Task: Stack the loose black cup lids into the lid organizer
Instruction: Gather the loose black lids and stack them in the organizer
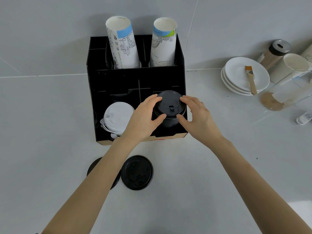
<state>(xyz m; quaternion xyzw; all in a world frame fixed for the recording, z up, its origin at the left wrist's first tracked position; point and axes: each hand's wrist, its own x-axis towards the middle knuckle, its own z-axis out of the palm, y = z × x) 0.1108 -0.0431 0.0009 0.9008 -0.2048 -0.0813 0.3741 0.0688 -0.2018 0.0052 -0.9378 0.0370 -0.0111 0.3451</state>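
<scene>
A black lid organizer [118,76] stands against the wall. A stack of black lids [169,105] fills its front right compartment. My left hand [145,115] grips the stack's left side and my right hand [195,114] grips its right side, thumbs at the front. A stack of white lids [117,115] sits in the front left compartment. On the counter in front lies a loose black lid [137,172]. Another black lid [94,166] lies left of it, mostly hidden under my left forearm.
Two stacks of printed paper cups [122,43] [163,43] stand in the organizer's back slots. At the right are stacked white saucers [236,71] with a brush [250,78] on top, a shaker [275,53], a white cup [290,66] and a clear pitcher [287,92].
</scene>
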